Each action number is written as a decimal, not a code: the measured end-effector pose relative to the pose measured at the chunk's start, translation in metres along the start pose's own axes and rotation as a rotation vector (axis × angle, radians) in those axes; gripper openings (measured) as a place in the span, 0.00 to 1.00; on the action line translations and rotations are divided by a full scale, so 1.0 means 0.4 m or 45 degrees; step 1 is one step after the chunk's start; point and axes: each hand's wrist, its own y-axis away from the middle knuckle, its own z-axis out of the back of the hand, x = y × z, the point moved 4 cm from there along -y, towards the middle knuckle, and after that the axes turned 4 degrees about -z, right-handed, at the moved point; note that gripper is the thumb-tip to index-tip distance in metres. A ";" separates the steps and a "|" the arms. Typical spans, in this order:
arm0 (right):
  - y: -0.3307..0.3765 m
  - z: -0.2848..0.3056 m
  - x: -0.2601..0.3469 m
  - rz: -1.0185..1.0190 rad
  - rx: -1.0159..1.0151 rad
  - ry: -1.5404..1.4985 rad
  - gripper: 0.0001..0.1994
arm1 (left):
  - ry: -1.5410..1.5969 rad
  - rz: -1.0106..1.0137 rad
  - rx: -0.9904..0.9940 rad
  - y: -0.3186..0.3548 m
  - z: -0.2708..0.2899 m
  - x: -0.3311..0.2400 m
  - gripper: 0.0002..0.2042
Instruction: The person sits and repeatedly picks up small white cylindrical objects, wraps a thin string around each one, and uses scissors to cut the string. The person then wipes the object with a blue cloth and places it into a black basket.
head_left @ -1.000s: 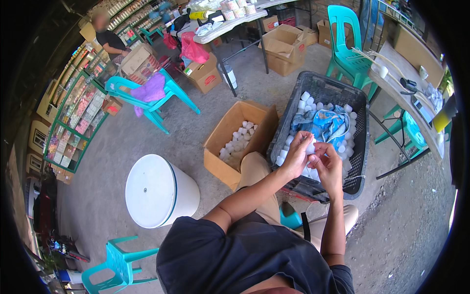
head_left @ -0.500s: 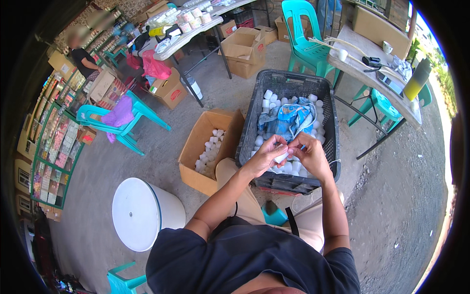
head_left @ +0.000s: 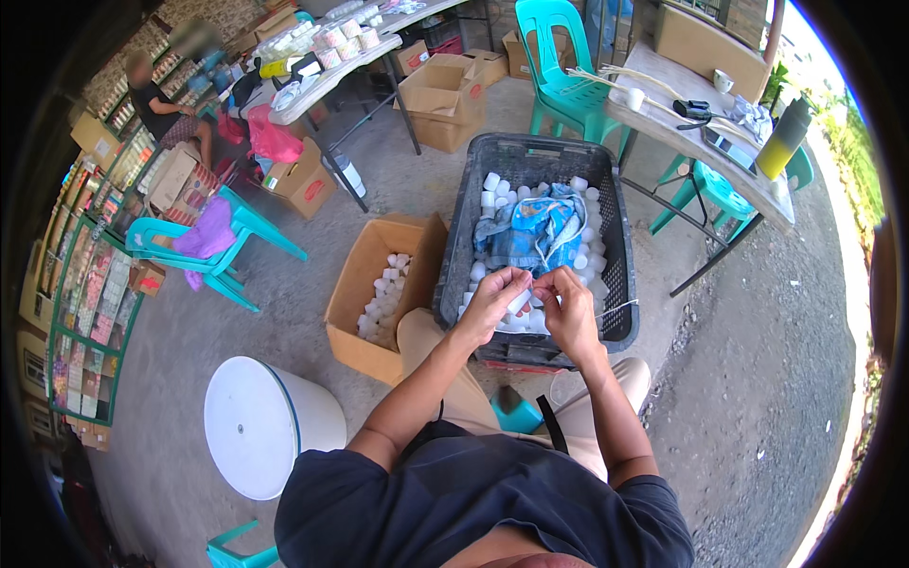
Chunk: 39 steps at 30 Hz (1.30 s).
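Head view: left hand (head_left: 490, 301), right hand (head_left: 566, 305) pinch small white piece (head_left: 520, 301) together.

Both hands meet over black plastic crate (head_left: 620, 284): left hand (head_left: 492, 305) and right hand (head_left: 568, 308) pinch one small white spool (head_left: 520, 301) between fingertips. Crate holds white spools plus blue bag (head_left: 535, 230). Open cardboard box (head_left: 365, 284) with spools just left. White bucket (head_left: 260, 426) lower left.

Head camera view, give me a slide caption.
Both hands hold a small white cylinder over a black crate.
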 end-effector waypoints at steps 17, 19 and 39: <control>0.024 -0.004 0.006 -0.200 -0.163 -0.225 0.04 | -0.428 -0.374 -0.086 0.007 -0.027 0.005 0.06; 0.028 -0.010 -0.005 -0.269 -0.175 -0.331 0.03 | -0.359 -0.383 -0.104 0.007 -0.037 0.003 0.06; 0.028 0.014 0.004 -0.024 -0.210 -0.327 0.04 | -0.461 -0.593 0.010 0.010 -0.065 -0.059 0.04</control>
